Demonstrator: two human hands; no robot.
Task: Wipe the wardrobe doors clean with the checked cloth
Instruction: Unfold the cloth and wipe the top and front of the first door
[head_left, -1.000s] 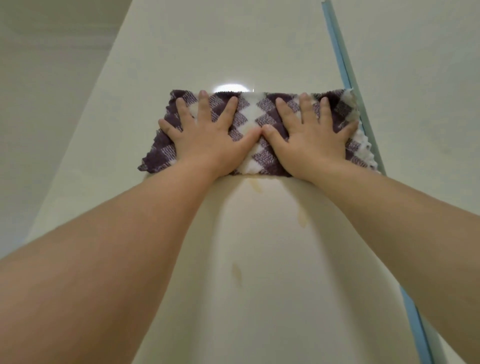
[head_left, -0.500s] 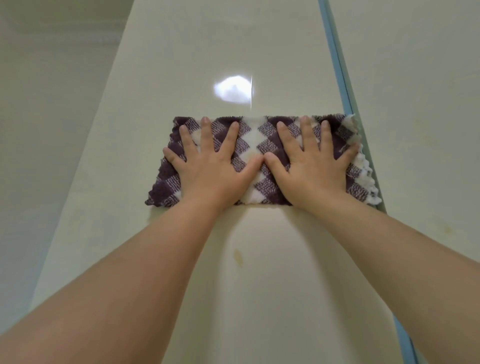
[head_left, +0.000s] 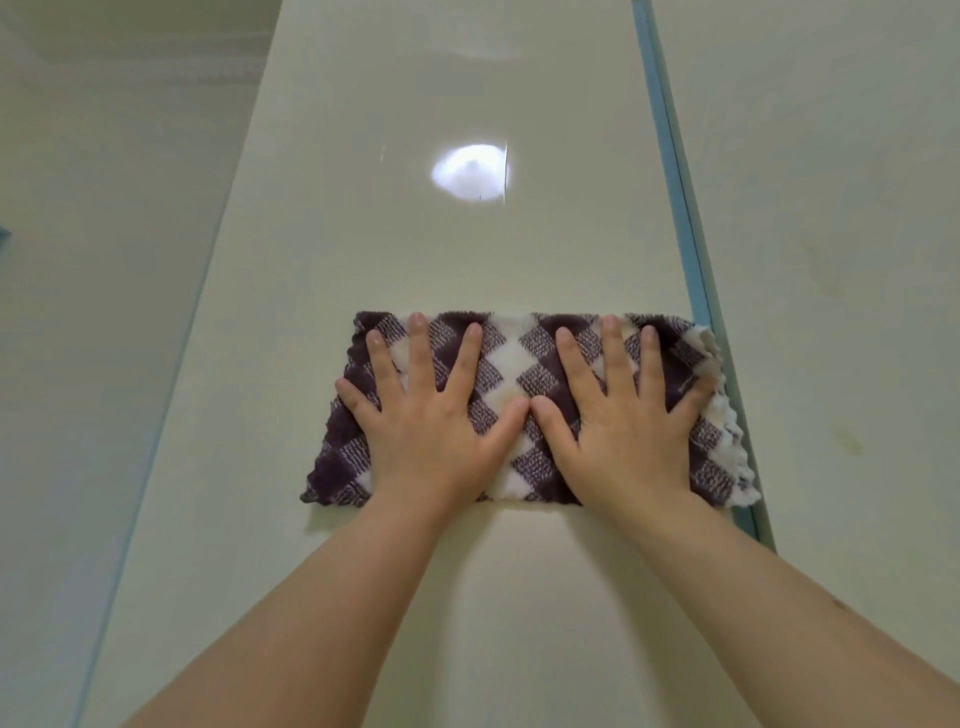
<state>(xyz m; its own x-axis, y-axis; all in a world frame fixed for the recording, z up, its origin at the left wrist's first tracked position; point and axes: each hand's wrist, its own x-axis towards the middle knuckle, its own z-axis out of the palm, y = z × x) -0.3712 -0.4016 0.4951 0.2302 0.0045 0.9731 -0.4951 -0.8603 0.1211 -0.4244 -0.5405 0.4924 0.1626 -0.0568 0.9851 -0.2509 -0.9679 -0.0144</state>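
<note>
Both hands, left hand (head_left: 426, 415) and right hand (head_left: 623, 415), lie spread flat on the checked cloth (head_left: 514, 364), pinning it against the wardrobe door (head_left: 467, 249) by its right edge. 2 yellowish marks (head_left: 849, 441) on the neighbouring door (head_left: 831, 208) look untouched.

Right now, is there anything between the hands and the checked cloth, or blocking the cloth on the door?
Nothing visible. The left hand and right hand lie flat on the checked cloth; its right edge meets the blue strip.
</note>
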